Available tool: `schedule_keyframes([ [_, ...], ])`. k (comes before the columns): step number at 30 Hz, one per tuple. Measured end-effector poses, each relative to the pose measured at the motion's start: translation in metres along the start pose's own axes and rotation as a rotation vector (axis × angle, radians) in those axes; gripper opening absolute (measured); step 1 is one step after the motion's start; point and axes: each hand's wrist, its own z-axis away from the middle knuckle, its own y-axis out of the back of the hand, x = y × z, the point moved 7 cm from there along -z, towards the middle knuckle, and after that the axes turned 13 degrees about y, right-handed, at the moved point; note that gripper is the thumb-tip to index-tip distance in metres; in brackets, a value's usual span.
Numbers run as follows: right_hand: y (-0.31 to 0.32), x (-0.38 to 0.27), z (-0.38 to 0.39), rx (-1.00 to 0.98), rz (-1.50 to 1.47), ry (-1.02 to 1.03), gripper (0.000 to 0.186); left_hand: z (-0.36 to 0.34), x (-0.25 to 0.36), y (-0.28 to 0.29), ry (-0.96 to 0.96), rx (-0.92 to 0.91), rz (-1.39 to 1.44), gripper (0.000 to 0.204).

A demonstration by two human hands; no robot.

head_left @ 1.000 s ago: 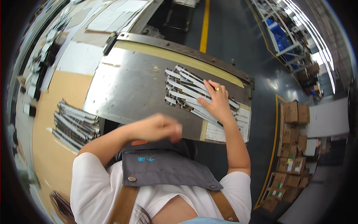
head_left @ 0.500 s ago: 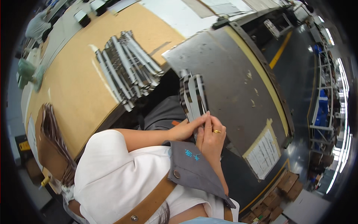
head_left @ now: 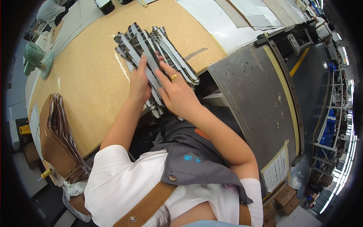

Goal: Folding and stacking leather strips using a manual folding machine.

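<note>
A bundle of long, narrow strips [head_left: 138, 37], grey-white on top with dark brown edges, lies between my hands above the tan tabletop. My left hand [head_left: 140, 85] grips its near left side, thumb along the top and the other fingers hidden. From the right, my right hand [head_left: 177, 90], with a gold ring, closes on the bundle's other side, its fingertips partly behind the strips. Right beside the bundle lies a pile of similar strips [head_left: 176, 56], fanned out near the table's edge. Whether the bundle rests on strips beneath it, I cannot tell.
The tan tabletop [head_left: 90, 75] spreads to the left, with a stack of brown sheets [head_left: 56, 136] at its near left edge. A green device [head_left: 34, 55] stands at the far left. On the right is a grey metal surface [head_left: 257, 94] with a taped paper [head_left: 275, 170].
Both hands have moved left and away from me, from the grey metal surface to the tan table, carrying the bundle of strips over to the pile.
</note>
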Motion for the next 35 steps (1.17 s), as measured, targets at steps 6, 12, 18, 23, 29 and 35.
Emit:
schedule_keyframes([
  [6,-0.024,0.086,-0.016,0.005,0.151,-0.150,0.041,0.003,0.007,0.114,0.015,0.402,-0.516,0.063],
  [12,-0.037,0.141,-0.019,-0.066,-0.104,-0.646,0.052,0.010,-0.011,0.090,0.275,0.249,-0.214,0.076],
  [18,-0.055,0.131,-0.016,-0.102,-0.469,-0.745,0.061,-0.026,-0.011,0.050,0.306,0.077,-0.236,0.056],
  [23,-0.059,0.110,-0.007,-0.087,-0.801,-1.056,0.065,-0.044,-0.020,0.036,0.338,0.060,-0.184,0.054],
  [29,-0.059,0.092,-0.012,0.051,-1.202,-0.928,0.075,-0.051,-0.033,0.015,0.463,0.039,-0.170,0.046],
  [35,0.002,0.068,-0.028,0.293,-1.085,-0.606,0.081,-0.044,-0.007,-0.032,0.218,-0.176,-0.218,0.051],
])
